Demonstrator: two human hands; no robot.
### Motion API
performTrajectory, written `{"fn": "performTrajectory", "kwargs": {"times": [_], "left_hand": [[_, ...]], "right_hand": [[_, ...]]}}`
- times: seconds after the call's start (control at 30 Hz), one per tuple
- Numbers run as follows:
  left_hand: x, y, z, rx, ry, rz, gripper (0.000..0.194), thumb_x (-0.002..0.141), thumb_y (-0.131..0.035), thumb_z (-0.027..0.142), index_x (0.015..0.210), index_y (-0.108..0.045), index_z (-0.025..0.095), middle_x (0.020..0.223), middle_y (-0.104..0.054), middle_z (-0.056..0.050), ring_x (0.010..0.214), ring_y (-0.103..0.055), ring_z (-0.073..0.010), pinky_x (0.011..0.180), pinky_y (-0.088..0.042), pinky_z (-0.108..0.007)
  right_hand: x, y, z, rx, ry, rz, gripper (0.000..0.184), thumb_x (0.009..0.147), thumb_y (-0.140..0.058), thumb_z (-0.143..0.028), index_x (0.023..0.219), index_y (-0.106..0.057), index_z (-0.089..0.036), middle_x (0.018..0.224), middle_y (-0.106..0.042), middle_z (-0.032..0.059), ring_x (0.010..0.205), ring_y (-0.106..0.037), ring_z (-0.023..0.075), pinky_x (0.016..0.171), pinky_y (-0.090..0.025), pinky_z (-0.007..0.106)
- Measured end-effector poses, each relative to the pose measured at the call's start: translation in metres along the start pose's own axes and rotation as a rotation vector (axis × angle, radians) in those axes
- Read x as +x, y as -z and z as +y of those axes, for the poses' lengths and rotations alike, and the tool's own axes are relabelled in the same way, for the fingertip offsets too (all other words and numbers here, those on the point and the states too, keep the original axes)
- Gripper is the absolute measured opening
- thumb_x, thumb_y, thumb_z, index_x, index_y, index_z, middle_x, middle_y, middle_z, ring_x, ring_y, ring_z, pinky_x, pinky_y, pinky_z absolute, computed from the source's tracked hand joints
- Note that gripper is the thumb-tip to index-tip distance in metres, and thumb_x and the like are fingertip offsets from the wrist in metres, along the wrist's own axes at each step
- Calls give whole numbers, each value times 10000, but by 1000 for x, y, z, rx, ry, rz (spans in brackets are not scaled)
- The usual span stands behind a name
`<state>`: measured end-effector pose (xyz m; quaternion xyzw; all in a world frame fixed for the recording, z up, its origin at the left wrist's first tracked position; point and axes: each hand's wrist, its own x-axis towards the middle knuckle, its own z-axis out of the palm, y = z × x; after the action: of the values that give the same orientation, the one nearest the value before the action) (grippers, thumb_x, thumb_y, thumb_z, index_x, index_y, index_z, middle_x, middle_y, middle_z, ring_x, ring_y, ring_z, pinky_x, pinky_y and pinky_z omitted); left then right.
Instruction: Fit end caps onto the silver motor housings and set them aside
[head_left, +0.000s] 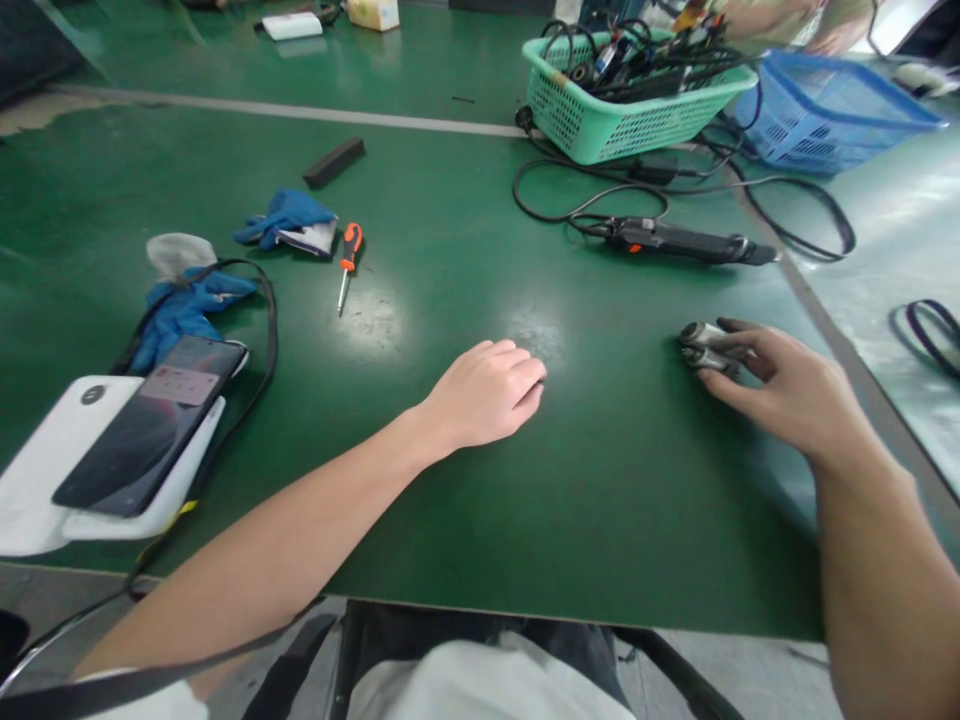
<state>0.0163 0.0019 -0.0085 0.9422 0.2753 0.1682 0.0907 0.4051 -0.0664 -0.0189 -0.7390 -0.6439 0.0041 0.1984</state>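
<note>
My right hand [799, 385] is at the right of the green table [600, 520], its thumb and fingers closed around small grey metal cylindrical parts [706, 345]. Two rounded ends show side by side; their exact kind is unclear. My left hand [491, 392] rests on the tabletop near the middle with its fingers curled under. A dark spot shows by its fingertips, but whatever may be inside is hidden. Beyond my right hand lies a black electric screwdriver [682, 241] with its cable. An orange-and-black screwdriver [349, 258] lies to the left, beyond my left hand.
Blue gloves [289, 218], a dark bar [334, 163] and a phone [154, 425] on white devices [67, 450] occupy the left side. At the back right stand a green basket [637, 125] of cables and tools and a blue basket [832, 110]. Another person's arm [772, 15] shows behind.
</note>
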Motion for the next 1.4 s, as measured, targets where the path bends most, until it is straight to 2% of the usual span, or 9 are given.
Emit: {"fn": "performTrajectory", "kwargs": {"times": [0.1,0.3,0.4,0.5,0.77,0.9,1.07,1.2,1.4], "left_hand": [[1,-1,0,16,-4,-6,224,1026,-486,244,967,-685,161,927,-721,-59,893,-617,-202,799,-458,-353],[1,-4,2,38,-18,5,231,1024,-473,234,960,-684,166,912,-715,-63,876,-609,-203,800,-452,-350],[2,-5,2,60,-2,20,211,1011,-478,221,960,-675,167,919,-714,-66,877,-607,-209,804,-453,-356],[2,-5,3,63,21,34,197,1002,-481,213,976,-672,167,927,-718,-69,890,-617,-217,816,-464,-365],[4,6,7,57,63,49,189,926,-557,256,1070,-632,159,938,-714,-79,862,-627,-234,796,-479,-384],[4,11,1,112,45,16,154,921,-544,297,989,-608,175,935,-699,-93,899,-631,-262,798,-474,-400],[7,15,-7,74,45,-20,144,918,-537,291,988,-592,178,934,-680,-80,862,-618,-241,786,-479,-380],[9,21,-10,101,4,-54,153,933,-544,315,986,-591,180,925,-667,-79,865,-613,-240,807,-478,-380],[10,27,-14,120,-55,-148,120,945,-547,285,918,-599,181,911,-658,-72,858,-605,-224,796,-473,-355]], "right_hand": [[0,2,1,65,77,-25,401,793,-694,-513,1149,-698,-328,1405,-693,47,1086,-742,327,1004,-567,498],[-1,2,-16,-80,220,131,320,816,-674,-440,1078,-726,-264,1465,-593,164,1352,-571,410,1136,-459,554],[-3,1,-32,-139,325,164,266,857,-667,-415,1041,-739,-237,1340,-602,179,1273,-564,415,1104,-460,582],[-7,-3,-57,-107,394,84,212,885,-668,-367,1063,-731,-272,1198,-625,132,1143,-583,370,1037,-500,566],[-7,-22,-145,205,628,-94,234,975,-577,-225,1186,-675,-247,1080,-664,111,1018,-597,322,939,-544,520],[-6,-35,-172,315,658,-142,227,986,-568,-218,1178,-687,-241,1079,-668,112,1022,-598,314,947,-549,517],[-10,-48,-176,462,595,-100,268,993,-550,-209,1225,-673,-261,1130,-679,102,1054,-613,304,967,-547,523],[-11,-48,-172,491,589,-105,280,989,-547,-202,1225,-656,-308,1129,-678,84,1051,-623,302,941,-559,531],[-9,-48,-166,506,598,-116,241,986,-585,-199,1206,-646,-276,1134,-681,94,1069,-627,295,959,-557,508]]}}
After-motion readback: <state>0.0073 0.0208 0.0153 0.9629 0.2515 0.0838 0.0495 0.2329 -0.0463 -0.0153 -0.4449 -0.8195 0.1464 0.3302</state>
